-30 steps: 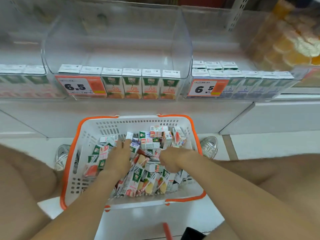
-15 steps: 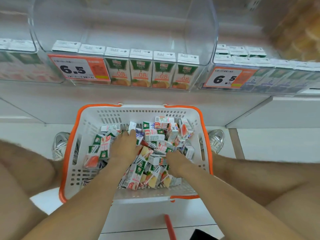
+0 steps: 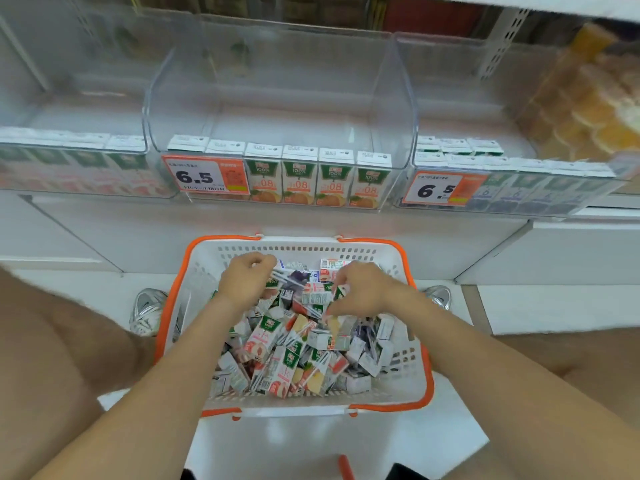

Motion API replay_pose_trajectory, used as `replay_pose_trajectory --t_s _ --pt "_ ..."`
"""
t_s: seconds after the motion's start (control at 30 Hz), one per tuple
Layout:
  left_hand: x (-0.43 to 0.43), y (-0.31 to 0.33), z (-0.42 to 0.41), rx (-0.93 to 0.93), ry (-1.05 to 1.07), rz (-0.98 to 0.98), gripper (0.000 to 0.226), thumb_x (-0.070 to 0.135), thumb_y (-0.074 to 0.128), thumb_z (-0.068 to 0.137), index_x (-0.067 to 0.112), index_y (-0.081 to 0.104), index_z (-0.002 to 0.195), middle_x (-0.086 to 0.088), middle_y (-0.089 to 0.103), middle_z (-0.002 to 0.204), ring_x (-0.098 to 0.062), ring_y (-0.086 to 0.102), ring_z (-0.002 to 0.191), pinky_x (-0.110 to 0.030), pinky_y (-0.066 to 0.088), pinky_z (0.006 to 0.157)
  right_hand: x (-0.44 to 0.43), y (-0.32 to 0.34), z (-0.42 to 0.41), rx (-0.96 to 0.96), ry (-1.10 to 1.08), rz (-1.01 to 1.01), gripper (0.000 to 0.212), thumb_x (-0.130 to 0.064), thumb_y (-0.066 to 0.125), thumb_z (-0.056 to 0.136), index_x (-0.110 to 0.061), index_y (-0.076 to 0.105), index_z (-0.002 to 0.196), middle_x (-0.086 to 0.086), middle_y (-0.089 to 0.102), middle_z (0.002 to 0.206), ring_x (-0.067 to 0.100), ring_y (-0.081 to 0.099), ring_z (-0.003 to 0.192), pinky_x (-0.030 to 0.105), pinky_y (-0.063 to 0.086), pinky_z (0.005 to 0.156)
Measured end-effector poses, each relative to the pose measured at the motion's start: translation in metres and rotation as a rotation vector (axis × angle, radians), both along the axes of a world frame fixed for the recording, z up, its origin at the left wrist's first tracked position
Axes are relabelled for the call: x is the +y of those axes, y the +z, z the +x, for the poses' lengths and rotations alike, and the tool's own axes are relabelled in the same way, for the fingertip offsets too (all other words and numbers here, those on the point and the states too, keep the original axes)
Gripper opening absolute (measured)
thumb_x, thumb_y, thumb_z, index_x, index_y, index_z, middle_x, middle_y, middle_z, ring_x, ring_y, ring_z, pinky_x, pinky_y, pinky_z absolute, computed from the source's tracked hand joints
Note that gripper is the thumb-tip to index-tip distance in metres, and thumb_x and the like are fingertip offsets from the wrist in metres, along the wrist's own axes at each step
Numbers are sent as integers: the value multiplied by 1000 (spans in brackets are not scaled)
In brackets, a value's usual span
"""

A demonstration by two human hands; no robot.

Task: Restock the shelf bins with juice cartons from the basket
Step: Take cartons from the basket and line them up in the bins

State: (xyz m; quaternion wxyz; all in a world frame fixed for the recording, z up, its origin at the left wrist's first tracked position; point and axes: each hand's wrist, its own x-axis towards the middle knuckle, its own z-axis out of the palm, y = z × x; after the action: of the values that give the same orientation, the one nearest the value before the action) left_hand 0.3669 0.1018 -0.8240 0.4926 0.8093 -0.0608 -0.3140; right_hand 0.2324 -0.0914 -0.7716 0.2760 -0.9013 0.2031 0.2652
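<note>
A white basket with an orange rim [image 3: 420, 393] stands on the floor between my knees, heaped with small juice cartons [image 3: 277, 355] in green, red, yellow and purple. My left hand [image 3: 247, 282] hovers over the far left of the heap, fingers curled round a purple carton [image 3: 294, 276]. Over the far right, my right hand [image 3: 363, 289] points its fingertips down and pinches a green-and-white carton [image 3: 337, 295]. Above is the clear middle shelf bin [image 3: 394, 109], holding one front row of orange juice cartons [image 3: 299, 180].
A left bin [image 3: 20, 116] holds red-labelled cartons and a right bin [image 3: 457, 98] holds purple ones. Orange 6.5 price tags [image 3: 204, 174] hang on the bin fronts. My shoes [image 3: 149, 311] flank the basket. A bag of orange goods [image 3: 588, 109] sits at upper right.
Both hands have moved from the middle of the heap toward the far side of the basket and risen, each with a carton in its fingers. The view has tilted up slightly.
</note>
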Motion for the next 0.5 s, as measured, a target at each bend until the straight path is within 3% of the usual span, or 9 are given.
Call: replay_pose_trajectory --t_s 0.03,0.1,0.2,0.23,0.3,0.37,0.4,0.47,0.5 --pt "2 6 3 41 -1 -43 31 41 61 96 11 65 94 -7 56 109 -30 79 75 -59 59 92 0 15 3 -66 -16 -8 58 -39 81 87 -1 67 128 19 67 130 32 70 109 40 58 87" --pt "5 21 7 60 -6 -93 35 43 64 94 8 68 97 -15 56 104 -33 79 78 -61 60 90 0 44 6 -194 -31 -18 40 -36 79 88 -11 69 118 3 67 96 23 68 86 35 52 68" --pt "9 55 7 14 -61 -82 34 46 70 95 13 75 94 -2 60 95 -29 78 76 -54 62 91 -1 83 5 -327 -55 10 15 -24 72 93 -21 72 107 -13 64 76 12 67 63 34 55 67" --pt "11 66 8 -10 -100 -72 33 46 71 95 13 77 92 3 64 96 -26 77 76 -51 62 91 0 94 4 -348 -62 28 8 -22 72 93 -19 76 100 -12 69 72 10 69 58 37 60 69" --pt "14 91 8 -41 -194 -37 29 45 77 91 17 79 87 4 72 112 -29 77 86 -44 64 88 2 114 2 -348 -49 38 9 -22 82 86 -22 81 95 -6 79 89 20 77 74 40 63 75" --pt "15 116 9 -77 -256 19 22 38 84 87 16 81 85 -1 75 106 -28 76 86 -35 65 77 4 131 3 -318 23 -31 34 -21 90 76 -26 79 108 -8 69 119 24 75 102 40 61 81" --pt "15 129 9 -107 -283 58 20 32 86 85 13 81 85 -3 76 98 -24 75 81 -32 64 72 5 139 3 -318 62 -77 42 -18 90 74 -26 77 113 -7 67 119 15 74 103 34 60 78" --pt "14 154 11 -179 -325 142 21 25 89 80 6 80 86 -5 77 84 -19 74 75 -33 65 69 7 152 5 -345 99 -109 41 -17 89 73 -22 77 112 -9 70 92 -4 70 69 23 55 57" --pt "14 166 13 -218 -345 185 27 25 89 77 1 78 84 -7 75 77 -20 73 71 -38 66 70 8 158 7 -368 80 -95 35 -18 89 73 -19 78 107 -8 71 78 -1 68 56 23 54 50"
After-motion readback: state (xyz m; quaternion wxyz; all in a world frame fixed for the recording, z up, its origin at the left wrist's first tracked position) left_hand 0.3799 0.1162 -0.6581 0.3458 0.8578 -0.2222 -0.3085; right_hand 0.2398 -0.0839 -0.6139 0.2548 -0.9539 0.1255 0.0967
